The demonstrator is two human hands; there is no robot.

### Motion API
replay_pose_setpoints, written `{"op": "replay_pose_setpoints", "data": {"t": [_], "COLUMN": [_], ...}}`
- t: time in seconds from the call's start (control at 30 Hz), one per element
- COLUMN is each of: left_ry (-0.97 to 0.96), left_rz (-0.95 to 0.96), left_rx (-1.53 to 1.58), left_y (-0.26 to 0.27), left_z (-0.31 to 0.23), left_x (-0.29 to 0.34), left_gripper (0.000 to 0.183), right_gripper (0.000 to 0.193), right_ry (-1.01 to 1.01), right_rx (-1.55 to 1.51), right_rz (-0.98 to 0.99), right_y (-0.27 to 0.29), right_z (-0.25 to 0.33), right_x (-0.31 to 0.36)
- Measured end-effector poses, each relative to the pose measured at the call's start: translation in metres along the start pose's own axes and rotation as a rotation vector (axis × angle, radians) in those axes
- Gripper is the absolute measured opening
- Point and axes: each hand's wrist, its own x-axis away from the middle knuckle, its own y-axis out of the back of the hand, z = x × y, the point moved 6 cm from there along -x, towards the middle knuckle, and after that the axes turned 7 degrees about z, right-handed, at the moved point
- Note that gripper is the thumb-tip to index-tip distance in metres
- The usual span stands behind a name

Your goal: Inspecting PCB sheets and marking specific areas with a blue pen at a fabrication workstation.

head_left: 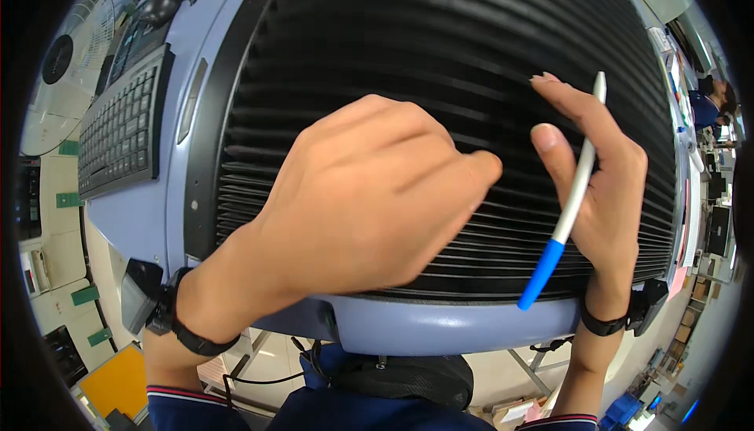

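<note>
A slim white pen (581,176) with a blue end lies across my right hand (613,172), held in the crook between thumb and forefinger. The blue end points down toward me. My right thumb and forefinger tips are apart, above a black ribbed bellows cover (377,46). To the left of it my left hand (369,195) is curled into a fist, its back facing up. The fingers' inner side is hidden, so I cannot tell whether anything is inside. The fist is above the same ribbed cover.
A pale blue machine casing (448,325) frames the cover. On its left side is a black keyboard (126,129), with a black mouse (161,7) farther back and a fan (67,62) beyond. A dark bag (424,380) sits below the front edge. A person (711,105) is at the far right.
</note>
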Motion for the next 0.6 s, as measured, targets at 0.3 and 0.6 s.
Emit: {"op": "replay_pose_setpoints", "data": {"t": [0.3, 0.6], "left_ry": [-0.015, -0.024], "left_rz": [0.005, 0.542], "left_rx": [0.006, 0.326], "left_y": [-0.001, -0.012], "left_z": [0.004, -0.012], "left_x": [0.001, 0.010], "left_gripper": [0.025, 0.085], "right_gripper": [0.040, 0.032], "right_ry": [-0.020, 0.080], "right_rx": [0.039, -0.059], "right_rz": [0.068, -0.005], "right_y": [-0.004, -0.008], "right_z": [-0.002, -0.006], "right_x": [0.000, -0.003]}}
